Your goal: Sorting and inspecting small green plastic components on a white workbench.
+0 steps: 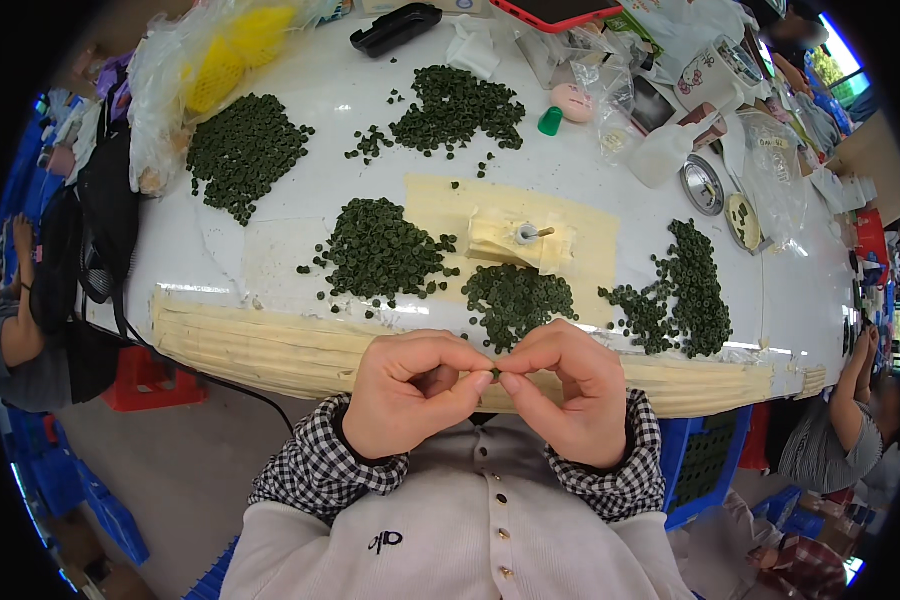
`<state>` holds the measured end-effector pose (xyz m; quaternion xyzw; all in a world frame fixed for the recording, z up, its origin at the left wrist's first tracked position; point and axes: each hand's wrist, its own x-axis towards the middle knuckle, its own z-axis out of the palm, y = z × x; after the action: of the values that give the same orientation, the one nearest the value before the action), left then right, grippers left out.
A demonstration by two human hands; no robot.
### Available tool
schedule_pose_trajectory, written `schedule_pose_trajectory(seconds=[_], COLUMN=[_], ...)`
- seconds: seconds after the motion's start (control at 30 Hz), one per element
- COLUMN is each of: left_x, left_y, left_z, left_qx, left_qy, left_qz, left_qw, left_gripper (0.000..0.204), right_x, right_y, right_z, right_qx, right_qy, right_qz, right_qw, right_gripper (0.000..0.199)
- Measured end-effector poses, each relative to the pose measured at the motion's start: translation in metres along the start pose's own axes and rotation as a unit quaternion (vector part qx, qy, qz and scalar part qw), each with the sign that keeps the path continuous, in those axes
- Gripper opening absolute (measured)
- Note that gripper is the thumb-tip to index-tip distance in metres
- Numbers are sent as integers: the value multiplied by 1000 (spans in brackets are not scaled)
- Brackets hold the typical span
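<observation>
Between the fingertips of both hands, at the table's near edge, is a tiny dark green part [495, 374], mostly hidden by the fingers. My left hand [410, 385] pinches it between thumb and forefinger from the left. From the right, my right hand [570, 385] does likewise. Just beyond the hands lies a pile of small dark green ring-like pieces [518, 300]. Behind that pile stands a tape-wrapped block [490, 238] with a short peg [542, 233] sticking out of it. A larger pile of the same pieces [378, 250] lies to the left.
More green piles sit at far left [245, 155], far middle [460, 110] and right [695, 290]. A round metal tin [703, 185], a white bottle [660, 155] and a green cap [550, 122] stand at back right. Tape padding [250, 335] lines the near edge. Other people sit at both sides.
</observation>
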<state>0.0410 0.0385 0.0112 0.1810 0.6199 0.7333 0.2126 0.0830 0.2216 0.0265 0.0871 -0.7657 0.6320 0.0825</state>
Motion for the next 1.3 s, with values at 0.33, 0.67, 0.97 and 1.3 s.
schedule_pose_trajectory(seconds=[0.33,0.67,0.97,1.3], left_x=[-1,7,-3,0], left_y=[5,17,18,18], left_z=[-3,-42,-48,-24], left_qx=[37,130,-377,-408], left_qy=[35,261,158,116], left_qz=[-13,38,-39,-131], left_qw=[999,956,912,896], left_gripper=[7,6,31,26], right_x=[2,8,8,5], right_y=[-2,-1,7,7], right_z=[1,-17,-1,-3], right_qx=[-36,-295,-382,-305], right_qy=[24,23,-7,53], right_qz=[-9,-67,-82,-67], right_qw=[999,953,921,948], right_gripper=[13,14,15,15])
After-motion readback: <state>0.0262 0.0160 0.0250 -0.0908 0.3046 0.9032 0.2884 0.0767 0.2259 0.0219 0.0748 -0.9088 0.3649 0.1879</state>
